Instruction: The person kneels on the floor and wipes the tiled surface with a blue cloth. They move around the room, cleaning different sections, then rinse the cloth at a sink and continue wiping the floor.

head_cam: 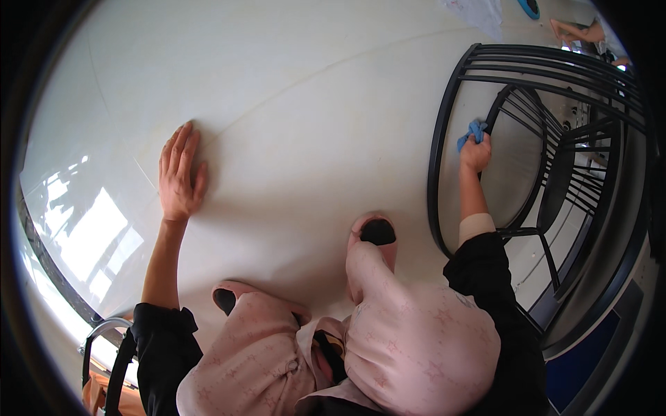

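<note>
My left hand (pixel 181 174) is spread palm down over the pale tiled floor (pixel 302 140); I cannot tell how firmly it rests there. It holds nothing, and its thumb stands apart from the fingers. Over on the right, my right hand (pixel 476 156) grips a bunched blue cloth (pixel 472 134). The cloth lies against a thin curved bar of a black metal chair (pixel 440 140). My right forearm passes inside the chair's outer curved frame. Part of the cloth is hidden in my fist. Below, my knees are bent and a pink slipper (pixel 356 229) shows on each foot.
More dark slatted chair parts (pixel 559 177) crowd the right side. At lower left stand a metal-and-black tubular frame (pixel 112 325) and an orange item (pixel 117 392). Far upper right are another person's bare limb (pixel 583 34), a white sheet (pixel 481 15) and a blue-rimmed object (pixel 529 8).
</note>
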